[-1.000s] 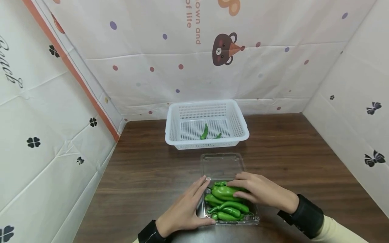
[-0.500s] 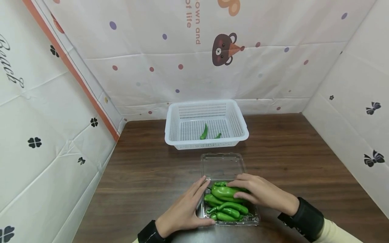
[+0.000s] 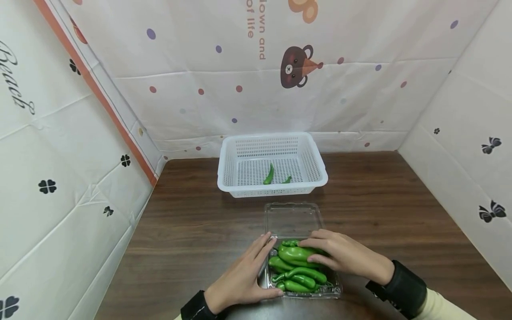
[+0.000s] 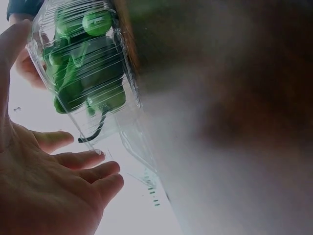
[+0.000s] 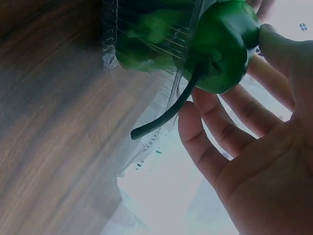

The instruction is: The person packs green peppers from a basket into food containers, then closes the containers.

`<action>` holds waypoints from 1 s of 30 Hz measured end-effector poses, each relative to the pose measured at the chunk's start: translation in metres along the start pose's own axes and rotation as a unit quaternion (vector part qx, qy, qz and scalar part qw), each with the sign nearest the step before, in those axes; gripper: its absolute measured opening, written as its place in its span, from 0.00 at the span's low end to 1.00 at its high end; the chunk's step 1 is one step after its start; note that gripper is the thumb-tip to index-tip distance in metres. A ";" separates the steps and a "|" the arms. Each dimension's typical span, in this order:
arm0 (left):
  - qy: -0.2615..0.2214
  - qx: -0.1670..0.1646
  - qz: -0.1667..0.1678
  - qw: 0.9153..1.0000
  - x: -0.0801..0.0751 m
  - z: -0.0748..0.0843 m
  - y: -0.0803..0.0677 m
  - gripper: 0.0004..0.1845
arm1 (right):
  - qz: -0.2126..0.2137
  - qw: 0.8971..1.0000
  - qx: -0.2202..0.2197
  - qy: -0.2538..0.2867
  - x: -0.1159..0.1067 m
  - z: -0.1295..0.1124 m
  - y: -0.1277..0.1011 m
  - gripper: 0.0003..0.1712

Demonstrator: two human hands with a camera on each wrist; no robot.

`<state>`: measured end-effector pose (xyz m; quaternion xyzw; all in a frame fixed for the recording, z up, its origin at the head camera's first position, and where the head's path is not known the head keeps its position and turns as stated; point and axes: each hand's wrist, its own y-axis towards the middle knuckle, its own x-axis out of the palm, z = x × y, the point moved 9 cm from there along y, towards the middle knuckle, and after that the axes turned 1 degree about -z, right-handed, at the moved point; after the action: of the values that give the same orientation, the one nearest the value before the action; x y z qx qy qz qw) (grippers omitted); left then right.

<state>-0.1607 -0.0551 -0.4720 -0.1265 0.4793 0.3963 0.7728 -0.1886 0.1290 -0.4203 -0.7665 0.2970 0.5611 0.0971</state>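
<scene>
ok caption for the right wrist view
Right hand grips a green pepper at the edge of the clear plastic box.

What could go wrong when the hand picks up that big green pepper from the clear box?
The right hand grips the top pepper, which lies on a heap of other peppers; lifting it might tumble some out. The clear box looks light, so it could slide or tip, though the left hand rests against its side. The white basket stands farther back, past the open lid, so the pepper might drop on the way.
</scene>
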 end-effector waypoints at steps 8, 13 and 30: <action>-0.026 -0.017 0.024 0.999 -0.014 -0.005 0.004 0.56 | 0.000 1.000 -0.008 0.015 -0.004 0.001 0.005 0.20; -0.016 0.000 0.076 0.997 -0.031 -0.008 0.010 0.55 | 0.011 1.000 -0.017 0.016 -0.013 0.004 0.019 0.19; -0.013 -0.032 0.247 0.969 -0.099 -0.037 0.026 0.55 | 0.102 0.990 -0.072 -0.060 -0.071 0.027 0.104 0.15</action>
<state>-0.2265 -0.1079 -0.4028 -0.0239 0.4724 0.5914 0.6531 -0.2828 0.0833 -0.3456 -0.7024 0.3263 0.6326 0.0016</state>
